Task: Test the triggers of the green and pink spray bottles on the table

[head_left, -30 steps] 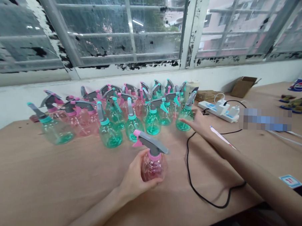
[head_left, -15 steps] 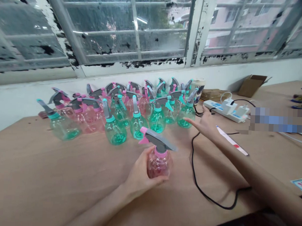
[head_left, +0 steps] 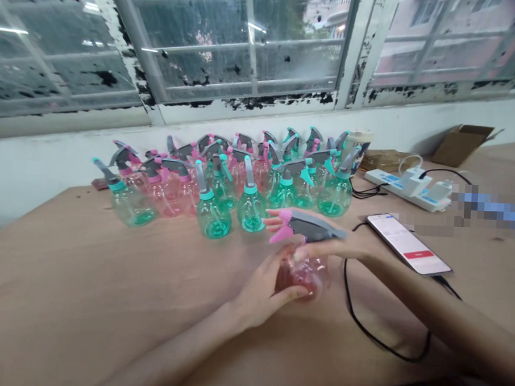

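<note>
A pink spray bottle (head_left: 311,278) with a grey and pink trigger head (head_left: 309,226) stands in front of me, its nozzle pointing left. My left hand (head_left: 259,292) is wrapped round the clear pink body from the left, thumb in front. Across the neck lies my right hand (head_left: 336,247), its thumb in front just under the head and its fingertips showing behind the nozzle. The pink collar is hidden by that hand. Just behind are several green spray bottles (head_left: 214,216) and, among and behind them, several pink spray bottles (head_left: 167,197).
A lit phone (head_left: 403,239) lies to the right, with a black cable (head_left: 362,331) looping across the table. Farther back are a white power strip (head_left: 390,180) with plugs, a patterned cup (head_left: 359,146) and an open cardboard box (head_left: 462,144). Windows line the wall behind.
My right hand has come from beside the cables to the neck of the pink bottle. My left hand still holds the body. The view has shifted, and the phone shows its screen more fully.
</note>
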Available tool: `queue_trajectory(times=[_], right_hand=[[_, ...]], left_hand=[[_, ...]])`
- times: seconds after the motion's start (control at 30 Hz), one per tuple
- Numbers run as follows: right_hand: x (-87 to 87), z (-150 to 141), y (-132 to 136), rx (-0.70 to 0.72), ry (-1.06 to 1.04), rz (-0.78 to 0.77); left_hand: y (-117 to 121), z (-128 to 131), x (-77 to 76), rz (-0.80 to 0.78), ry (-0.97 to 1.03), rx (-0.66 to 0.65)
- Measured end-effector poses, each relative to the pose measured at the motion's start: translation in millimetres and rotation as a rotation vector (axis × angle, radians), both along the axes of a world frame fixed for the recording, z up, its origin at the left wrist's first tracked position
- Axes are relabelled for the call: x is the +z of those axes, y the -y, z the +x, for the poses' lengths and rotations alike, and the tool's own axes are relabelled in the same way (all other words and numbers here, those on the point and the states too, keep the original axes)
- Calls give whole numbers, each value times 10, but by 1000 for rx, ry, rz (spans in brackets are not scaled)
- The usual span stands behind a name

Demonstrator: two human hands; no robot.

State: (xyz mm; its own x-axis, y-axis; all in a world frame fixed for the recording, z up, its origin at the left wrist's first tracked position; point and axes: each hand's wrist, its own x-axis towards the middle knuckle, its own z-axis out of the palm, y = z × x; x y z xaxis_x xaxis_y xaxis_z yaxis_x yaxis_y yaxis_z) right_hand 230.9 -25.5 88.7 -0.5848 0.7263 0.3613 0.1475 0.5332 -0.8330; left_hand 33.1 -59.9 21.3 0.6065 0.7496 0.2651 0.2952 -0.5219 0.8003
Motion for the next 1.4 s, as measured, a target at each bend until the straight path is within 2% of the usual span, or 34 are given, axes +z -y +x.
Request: queue_trajectory(times=[0.1,0.2,0.27,0.4,0.5,0.63,0.73,0.9,1.1,1.3,1.4], right_hand=[[59,-9,54,143,-41,-82],[18,-76,165,16,-59,-37],[-40,-97,184,-100,-97,16],[-147,-41,54,-289,-160,65],[-178,11,-80,-403,-163,126],[-181,8,-173,-413,-171,162],[-194,-17,-191,-428,-174,154],[-214,-35,-217,-452,-179,157],[-195,-59,-240,-363,-214,179],[-291,-108,-215,-273,-272,-27],[-312,-139,-170,-287,-281,-30]], left_hand=[[-48,-48,48,54,-30,-81],[-73,-86,30,124,-96,-100],[-83,-113,-6,168,-137,-58],[-154,-215,-97,267,-194,153],[-251,-322,-152,402,-255,296],[-299,-380,-182,618,-356,315],[-257,-338,-182,712,-472,292],[-226,-285,-180,640,-607,348],[-265,-301,-226,548,-653,368],[-281,-310,-268,542,-678,356],[-293,-315,-273,546,-678,348]])
